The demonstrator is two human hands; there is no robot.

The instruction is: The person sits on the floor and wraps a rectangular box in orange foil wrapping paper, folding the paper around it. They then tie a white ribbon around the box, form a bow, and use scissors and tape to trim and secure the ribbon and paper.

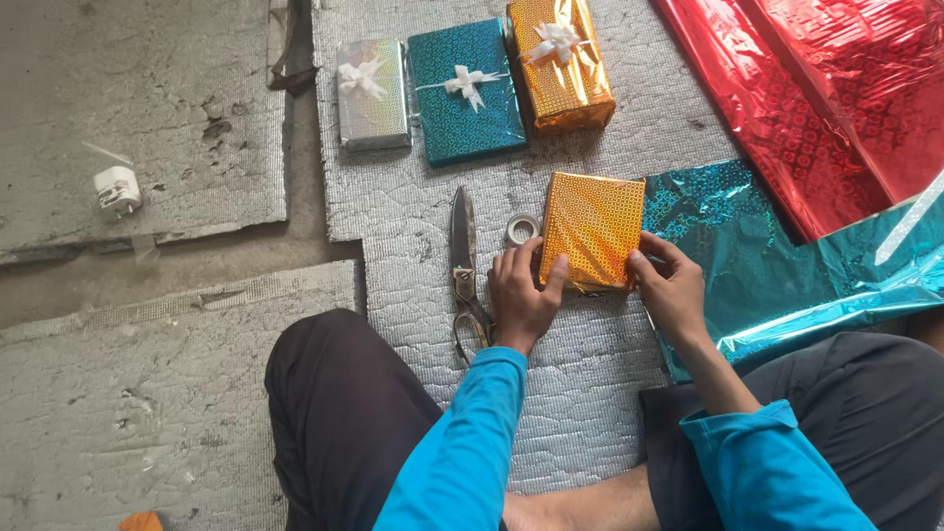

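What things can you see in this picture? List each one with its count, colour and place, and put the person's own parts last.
Unribboned gold foil-wrapped box: 1, gold, centre of the mat, held at its near end.
Ribboned foil-wrapped gift boxes: 3, silver, teal, gold, in a row at the top, each with a white bow.
Metal scissors: 1, dark grey, left of the held box.
Clear tape roll: 1, between scissors and box.
Red foil sheet: 1, top right.
Teal foil sheet: 1, right, beside the box.
White plug adapter: 1, far left on the floor.
Silver padded mat: 1, under everything.
Left hand: on the box's left edge.
Right hand: on its right edge.
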